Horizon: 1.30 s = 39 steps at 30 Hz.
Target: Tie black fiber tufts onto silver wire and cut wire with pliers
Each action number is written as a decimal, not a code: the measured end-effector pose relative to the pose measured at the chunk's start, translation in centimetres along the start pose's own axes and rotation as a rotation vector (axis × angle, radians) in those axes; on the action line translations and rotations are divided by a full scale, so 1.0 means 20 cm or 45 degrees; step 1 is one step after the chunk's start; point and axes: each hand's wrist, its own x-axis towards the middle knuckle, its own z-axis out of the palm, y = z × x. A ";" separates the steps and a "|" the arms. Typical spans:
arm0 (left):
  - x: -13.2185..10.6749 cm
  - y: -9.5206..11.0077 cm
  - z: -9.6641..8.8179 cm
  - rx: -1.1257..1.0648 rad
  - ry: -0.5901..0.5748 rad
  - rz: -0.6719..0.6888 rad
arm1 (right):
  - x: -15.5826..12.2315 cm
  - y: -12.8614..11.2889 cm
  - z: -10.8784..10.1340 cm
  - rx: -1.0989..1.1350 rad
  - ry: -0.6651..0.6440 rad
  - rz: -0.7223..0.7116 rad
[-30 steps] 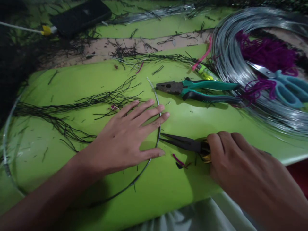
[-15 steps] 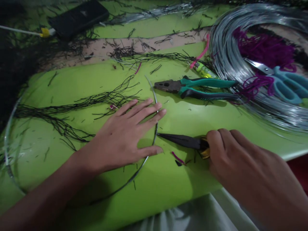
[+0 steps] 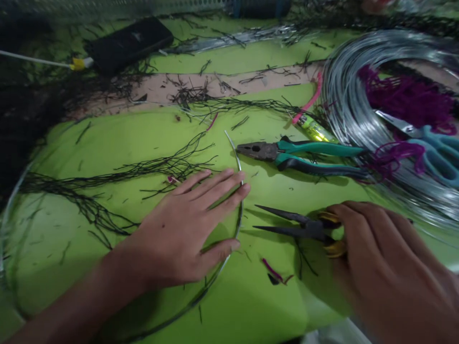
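My left hand (image 3: 190,222) lies flat with its fingers stretched out, pressing a curved metal wire (image 3: 239,224) against the green surface (image 3: 265,306). The wire bends round in a wide hoop, and part of it passes beneath my left hand and forearm. My right hand (image 3: 387,258) is wrapped around the yellow handles of long-nose pliers (image 3: 304,228). Their dark jaws stand apart, pointing left, a short way from the wire and not touching it. Strands of black netting (image 3: 143,169) spread out beyond my left hand.
Green-handled combination pliers (image 3: 287,152) lie past the wire. At the right is a big coil of silver wire (image 3: 340,91) with purple yarn (image 3: 409,100) and blue-handled scissors (image 3: 437,153). A lighter (image 3: 317,129), a black phone-like device (image 3: 131,45) and black thread scraps lie farther back.
The long-nose pliers have drawn back to the right, off the wire, and their jaws have opened. My left hand stays on the wire. The view has shifted slightly.
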 end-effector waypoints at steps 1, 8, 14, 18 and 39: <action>0.00 0.00 0.00 0.003 0.005 0.002 | 0.01 -0.01 0.00 -0.018 -0.009 0.019; -0.02 0.00 0.02 -0.058 0.068 -0.026 | -0.02 0.02 0.03 -0.032 -0.119 0.069; -0.02 0.01 0.00 -0.098 0.046 -0.066 | -0.02 0.06 0.06 -0.051 -0.092 0.070; -0.01 0.00 0.01 -0.104 0.056 -0.070 | -0.03 0.06 0.07 -0.101 -0.083 -0.009; -0.02 -0.02 0.02 0.043 0.017 0.004 | 0.06 0.03 -0.01 -0.209 -0.196 -0.077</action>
